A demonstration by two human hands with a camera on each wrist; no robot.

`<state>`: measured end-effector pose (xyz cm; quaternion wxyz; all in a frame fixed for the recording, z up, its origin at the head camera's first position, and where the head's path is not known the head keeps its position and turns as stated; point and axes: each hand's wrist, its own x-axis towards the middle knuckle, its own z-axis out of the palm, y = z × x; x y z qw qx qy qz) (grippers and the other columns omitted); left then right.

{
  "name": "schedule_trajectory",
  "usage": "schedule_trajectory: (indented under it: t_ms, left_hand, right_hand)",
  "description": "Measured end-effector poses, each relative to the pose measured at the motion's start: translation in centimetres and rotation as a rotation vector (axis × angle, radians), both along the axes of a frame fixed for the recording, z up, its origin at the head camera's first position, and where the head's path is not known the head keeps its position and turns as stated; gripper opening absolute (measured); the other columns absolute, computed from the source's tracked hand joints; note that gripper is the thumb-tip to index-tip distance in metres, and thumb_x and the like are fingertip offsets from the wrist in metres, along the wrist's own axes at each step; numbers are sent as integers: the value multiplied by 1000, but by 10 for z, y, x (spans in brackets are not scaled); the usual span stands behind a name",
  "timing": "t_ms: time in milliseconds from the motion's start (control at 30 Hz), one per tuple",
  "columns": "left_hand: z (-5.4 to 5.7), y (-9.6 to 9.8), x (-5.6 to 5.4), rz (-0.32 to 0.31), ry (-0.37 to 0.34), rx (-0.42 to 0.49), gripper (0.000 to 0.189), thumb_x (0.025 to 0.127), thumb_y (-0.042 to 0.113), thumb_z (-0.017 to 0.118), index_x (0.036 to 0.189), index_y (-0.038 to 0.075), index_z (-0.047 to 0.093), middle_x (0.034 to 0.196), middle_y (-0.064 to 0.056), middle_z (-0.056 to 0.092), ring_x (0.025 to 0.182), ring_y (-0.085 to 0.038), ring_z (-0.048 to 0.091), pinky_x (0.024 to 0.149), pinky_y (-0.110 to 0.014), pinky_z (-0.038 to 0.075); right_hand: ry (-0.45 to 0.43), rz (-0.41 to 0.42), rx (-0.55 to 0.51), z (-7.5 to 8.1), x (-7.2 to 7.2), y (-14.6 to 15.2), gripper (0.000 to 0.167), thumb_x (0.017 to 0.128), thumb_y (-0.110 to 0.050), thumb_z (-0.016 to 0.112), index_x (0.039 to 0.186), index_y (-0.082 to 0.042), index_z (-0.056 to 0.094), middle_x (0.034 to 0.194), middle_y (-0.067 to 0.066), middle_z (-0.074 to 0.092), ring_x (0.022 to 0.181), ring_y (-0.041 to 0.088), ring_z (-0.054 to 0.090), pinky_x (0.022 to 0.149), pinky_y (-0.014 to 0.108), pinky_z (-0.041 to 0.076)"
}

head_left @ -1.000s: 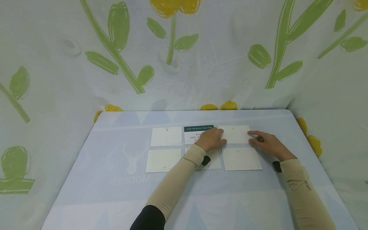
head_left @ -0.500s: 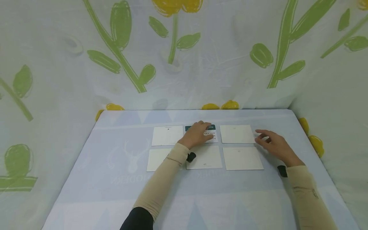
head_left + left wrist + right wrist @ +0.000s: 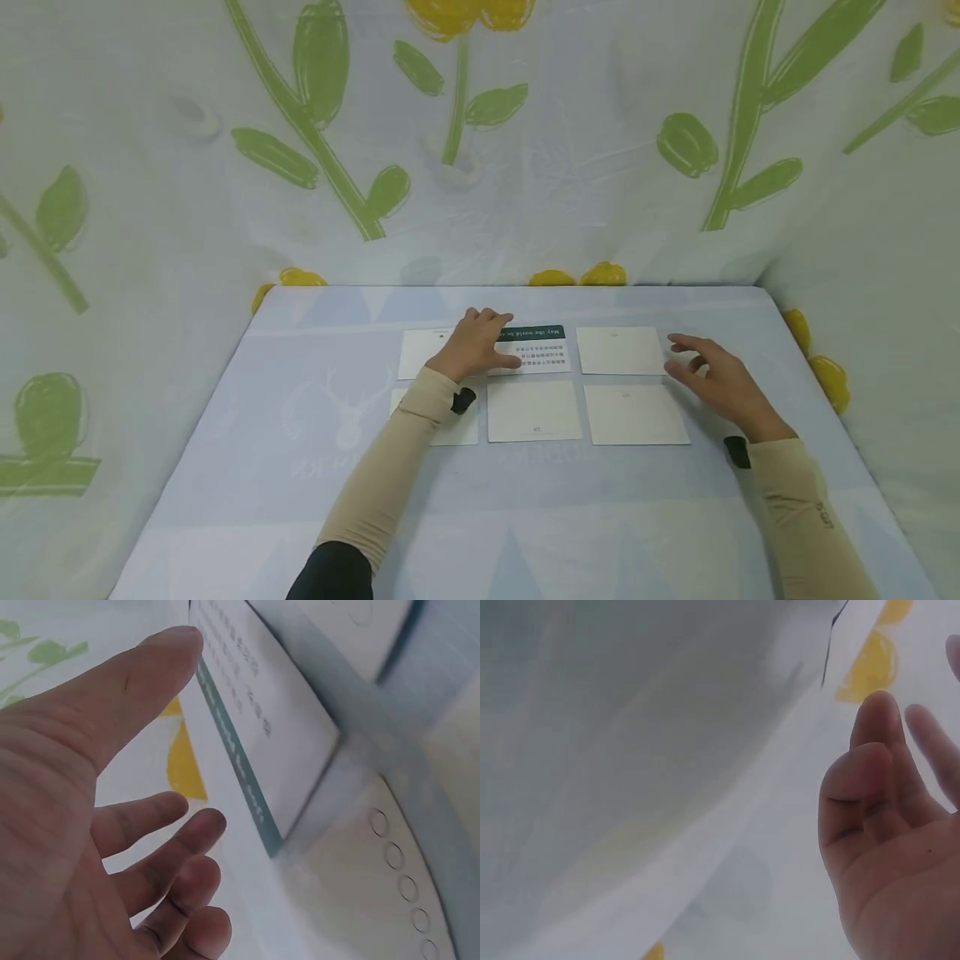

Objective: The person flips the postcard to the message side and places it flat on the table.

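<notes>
Several paper cards lie flat in two rows of the table. My left hand (image 3: 472, 343), fingers spread and holding nothing, is over the far row. It partly covers the far left white card (image 3: 416, 354) and the left end of the card with a green band (image 3: 543, 357). In the left wrist view, that green-banded card (image 3: 281, 750) lies beyond the thumb, and a card with a row of circles (image 3: 337, 885) beside it. My right hand (image 3: 720, 383), loosely bent and holding nothing, hovers just right of the far right white card (image 3: 621, 350).
Nearer me lie a left white card (image 3: 459, 429), partly under my left forearm, a middle one (image 3: 534, 412) and a right one (image 3: 636, 415). The pale blue patterned table (image 3: 525, 517) meets a flower-print cloth (image 3: 570, 183) behind and at both sides.
My left hand has moved left, from between the green-banded and far right cards toward the far left card. The right hand has drawn slightly right, off the far right card's edge.
</notes>
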<state>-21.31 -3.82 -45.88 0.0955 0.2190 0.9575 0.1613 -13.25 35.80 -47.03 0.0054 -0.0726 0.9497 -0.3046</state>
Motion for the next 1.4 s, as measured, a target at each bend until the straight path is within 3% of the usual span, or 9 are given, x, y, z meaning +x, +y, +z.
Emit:
schedule_trajectory:
  t_ms: [433,767,1400]
  left_hand:
    - [-5,-14,1,-1,-16,-54,94,80,54,82,155,13,42,147,-9,49,126,-29,41,110,-43,36]
    - [-2,-17,3,0,-13,-53,94,80,51,84,154,11,43,148,-11,47,126,-31,40,110,-44,35]
    - [-2,-19,-2,1,-39,-138,92,80,59,80,154,17,45,147,-8,43,125,-30,38,110,-45,34]
  right_hand:
    - [40,103,-51,6,-6,-27,67,98,-35,69,152,-4,43,142,21,51,111,35,53,82,49,45]
    - [17,172,-53,11,-13,-50,72,97,-36,70,155,-6,37,149,19,46,118,38,48,90,56,44]
    - [-100,184,-10,14,-29,-100,83,91,-33,78,158,-14,33,158,14,36,129,38,42,103,60,42]
